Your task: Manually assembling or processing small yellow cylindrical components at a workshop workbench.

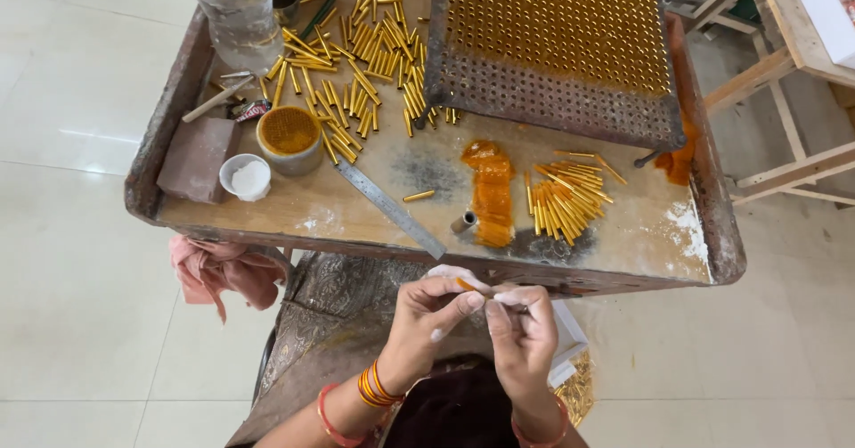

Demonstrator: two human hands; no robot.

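My left hand (429, 316) and my right hand (521, 328) meet below the front edge of the wooden tray table (623, 243). Together their powder-dusted fingertips pinch a small orange piece (467, 285) between them. What exactly it is stays too small to tell. On the table just above lie a strip of orange material (492, 191), a small metal cylinder (463, 224) and a heap of thin gold tubes (565, 199).
A perforated rack filled with gold tubes (557, 43) leans at the back. Many loose gold tubes (361, 56), a steel ruler (389, 207), a tin of orange matter (289, 136), a white powder cup (246, 177), a brown block (196, 157), a plastic bottle (236, 16) and a pink cloth (227, 270) are around.
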